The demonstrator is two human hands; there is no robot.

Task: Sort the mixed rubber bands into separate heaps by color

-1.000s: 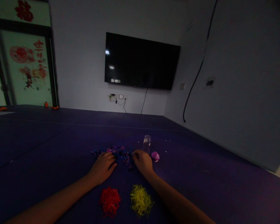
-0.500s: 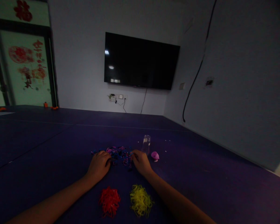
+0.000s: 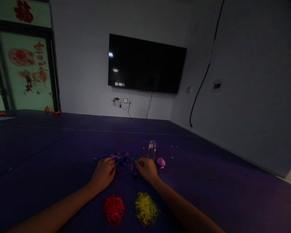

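Observation:
A mixed pile of blue, purple and pink rubber bands (image 3: 123, 159) lies on the dark purple surface. My left hand (image 3: 104, 171) rests at the pile's left edge, its fingers curled in. At the right edge is my right hand (image 3: 146, 168), thumb and fingers pinched together. What either hand holds is too small and dark to make out. Nearer to me, between my forearms, sit a heap of red rubber bands (image 3: 113, 209) and a heap of yellow rubber bands (image 3: 146, 208). Behind my right hand stands a clear bottle (image 3: 152, 149), partly hidden by it.
A small pink cup-like piece (image 3: 161, 162) is right of my right hand. White specks dot the purple surface (image 3: 208, 187). A television (image 3: 146, 63) hangs on the far wall, and a black cable (image 3: 200, 92) runs down the right wall.
My left hand has shifted slightly right, its fingers drawn closer in. My right hand's fingers have closed a little more. The heaps and bottle stay in place.

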